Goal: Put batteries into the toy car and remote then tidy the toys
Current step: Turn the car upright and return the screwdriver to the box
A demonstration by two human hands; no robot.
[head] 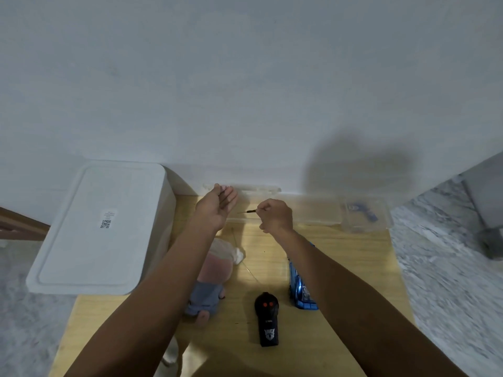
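The right hand (275, 216) pinched a small screwdriver (246, 212); the left hand (219, 204) hung loosely spread. Probably unscrewing came next: car (302, 289) or remote (268, 319).

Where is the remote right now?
In the head view, the remote lies on the wooden table, near its front edge, between the two forearms. The blue car is just to its right, the doll to its left.

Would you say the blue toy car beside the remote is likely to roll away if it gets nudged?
Probably, if its wheels are down, though they are hidden. The blue toy car lies on the smooth wooden table, partly under the right forearm. Its glossy shell may be slippery. It looks small and likely light.
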